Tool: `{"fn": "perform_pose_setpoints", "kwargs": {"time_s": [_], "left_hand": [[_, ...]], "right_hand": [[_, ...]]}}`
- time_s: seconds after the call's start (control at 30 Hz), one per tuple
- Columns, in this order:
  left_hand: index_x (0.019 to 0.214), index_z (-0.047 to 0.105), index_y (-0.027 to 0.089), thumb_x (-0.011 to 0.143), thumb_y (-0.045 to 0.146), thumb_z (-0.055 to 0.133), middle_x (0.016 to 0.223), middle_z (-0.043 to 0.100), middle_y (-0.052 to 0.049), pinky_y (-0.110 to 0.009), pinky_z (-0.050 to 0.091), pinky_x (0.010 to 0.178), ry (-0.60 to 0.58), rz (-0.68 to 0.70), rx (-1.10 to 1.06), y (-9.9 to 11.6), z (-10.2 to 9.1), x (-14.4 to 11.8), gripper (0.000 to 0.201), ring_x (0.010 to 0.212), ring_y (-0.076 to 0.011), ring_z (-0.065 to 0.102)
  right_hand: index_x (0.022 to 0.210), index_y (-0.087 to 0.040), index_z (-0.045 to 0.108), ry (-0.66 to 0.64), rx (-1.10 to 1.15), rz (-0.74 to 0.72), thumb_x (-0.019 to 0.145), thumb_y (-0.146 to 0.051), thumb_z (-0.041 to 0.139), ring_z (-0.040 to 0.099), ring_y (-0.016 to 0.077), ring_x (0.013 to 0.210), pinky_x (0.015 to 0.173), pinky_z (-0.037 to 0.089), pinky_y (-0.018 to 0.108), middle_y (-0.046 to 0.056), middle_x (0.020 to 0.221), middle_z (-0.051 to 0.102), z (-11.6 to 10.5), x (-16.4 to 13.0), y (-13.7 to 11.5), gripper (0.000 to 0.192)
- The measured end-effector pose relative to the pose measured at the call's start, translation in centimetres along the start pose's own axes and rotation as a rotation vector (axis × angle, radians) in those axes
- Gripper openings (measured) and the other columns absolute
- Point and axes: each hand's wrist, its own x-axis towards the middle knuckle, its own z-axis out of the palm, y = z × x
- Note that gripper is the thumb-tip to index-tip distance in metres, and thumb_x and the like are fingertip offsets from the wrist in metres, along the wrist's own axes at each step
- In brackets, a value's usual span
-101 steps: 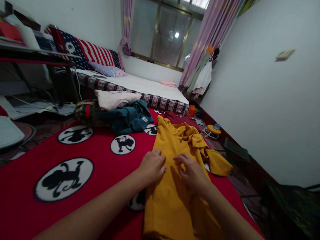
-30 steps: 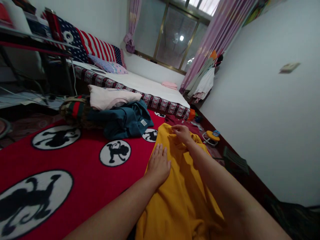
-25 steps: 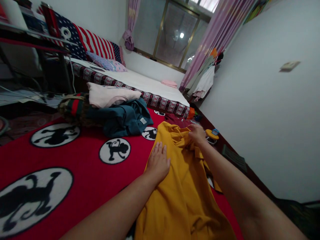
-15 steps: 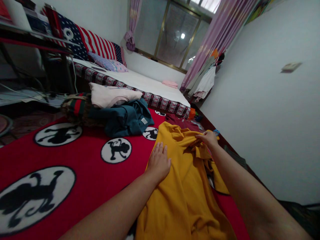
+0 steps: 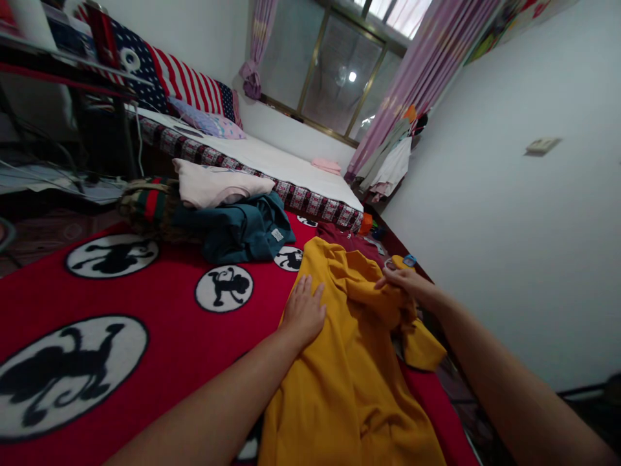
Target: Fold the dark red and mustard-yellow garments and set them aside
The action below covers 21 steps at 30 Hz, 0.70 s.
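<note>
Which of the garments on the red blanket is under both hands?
The yellow shirt: the left hand lies flat on it, the right hand grips its sleeve side. The teal and pink garments lie untouched farther back.

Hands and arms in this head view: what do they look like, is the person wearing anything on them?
Both forearms are bare as far as the picture shows, with no sleeve in view. The left hand and right hand wear no gloves, and no watch, bracelet or ring shows. The nails look short and unpainted, though they are small in the picture.
</note>
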Motion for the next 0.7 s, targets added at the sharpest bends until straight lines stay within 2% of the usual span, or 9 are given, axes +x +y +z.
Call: {"fn": "perform_pose_setpoints", "kwargs": {"time_s": [0.07,0.1,0.13,0.2,0.27,0.37,0.47,0.57,0.7], "left_hand": [[0.135,0.056,0.022,0.088,0.033,0.051,0.153,0.036,-0.012,-0.042,0.024,0.118,0.01,0.01,-0.017,-0.1,-0.1,-0.1,0.048,0.143,-0.0319,0.026],[0.132,0.059,0.024,0.088,0.032,0.052,0.153,0.036,-0.011,-0.042,0.024,0.117,0.014,0.013,-0.023,-0.1,-0.1,-0.1,0.045,0.143,-0.032,0.027],[0.129,0.061,0.025,0.087,0.031,0.053,0.153,0.037,-0.01,-0.042,0.025,0.117,0.016,0.014,-0.025,-0.1,-0.2,-0.1,0.043,0.142,-0.0317,0.028],[0.128,0.062,0.025,0.087,0.03,0.053,0.152,0.038,-0.009,-0.042,0.025,0.117,0.015,0.017,-0.025,0.0,-0.4,-0.1,0.042,0.142,-0.0307,0.029],[0.127,0.062,0.024,0.088,0.029,0.053,0.152,0.038,-0.01,-0.042,0.026,0.117,0.005,0.018,-0.022,0.1,-0.7,-0.2,0.041,0.142,-0.0301,0.029],[0.128,0.062,0.022,0.088,0.029,0.052,0.151,0.039,-0.011,-0.043,0.026,0.116,0.0,0.028,-0.016,0.1,-0.7,-0.2,0.041,0.142,-0.0306,0.029],[0.127,0.062,0.022,0.088,0.03,0.053,0.15,0.04,-0.011,-0.043,0.027,0.116,0.027,0.042,-0.011,0.0,-0.4,-0.1,0.041,0.141,-0.0305,0.031],[0.125,0.063,0.023,0.088,0.03,0.054,0.15,0.041,-0.011,-0.043,0.027,0.116,0.056,0.05,-0.006,-0.3,0.1,0.0,0.04,0.141,-0.0312,0.032],[0.124,0.064,0.022,0.088,0.03,0.054,0.149,0.041,-0.012,-0.043,0.027,0.116,0.07,0.06,-0.004,-0.4,0.3,0.0,0.039,0.14,-0.0325,0.032]], "right_hand": [[0.085,-0.013,0.076,-0.376,-0.015,-0.048,0.08,-0.059,0.059,0.066,0.0179,0.064,0.061,0.051,0.027,0.01,0.076,0.073,0.7,-1.5,-0.3,0.05],[0.088,-0.014,0.075,-0.41,-0.055,-0.093,0.08,-0.057,0.06,0.066,0.0179,0.066,0.063,0.051,0.027,0.009,0.077,0.073,0.9,-1.9,-0.1,0.047],[0.09,-0.014,0.075,-0.354,-0.11,-0.134,0.081,-0.053,0.061,0.067,0.0183,0.068,0.065,0.051,0.027,0.008,0.078,0.073,1.0,-2.1,0.4,0.043],[0.089,-0.014,0.074,-0.101,-0.251,-0.172,0.079,-0.042,0.063,0.067,0.0199,0.074,0.071,0.051,0.029,0.008,0.083,0.073,0.9,-2.2,2.2,0.032],[0.093,-0.014,0.073,0.068,-0.365,-0.135,0.073,-0.033,0.067,0.066,0.0224,0.082,0.077,0.051,0.032,0.01,0.092,0.072,0.6,-2.2,4.5,0.028],[0.115,-0.016,0.067,0.002,-0.406,-0.126,0.061,-0.027,0.075,0.064,0.0263,0.098,0.089,0.05,0.038,0.011,0.111,0.067,0.4,-2.6,7.9,0.055],[0.134,-0.02,0.054,0.017,-0.404,-0.252,0.053,-0.022,0.076,0.049,0.0305,0.127,0.106,0.04,0.044,0.013,0.137,0.051,0.6,-2.9,10.0,0.084],[0.14,-0.021,0.046,0.154,-0.361,-0.319,0.059,-0.02,0.07,0.039,0.0303,0.136,0.11,0.035,0.046,0.015,0.145,0.043,1.0,-2.5,10.6,0.084],[0.13,-0.021,0.056,0.168,-0.233,-0.264,0.067,-0.023,0.066,0.059,0.0296,0.117,0.095,0.049,0.044,0.015,0.132,0.057,1.7,-1.8,10.2,0.064]]}}
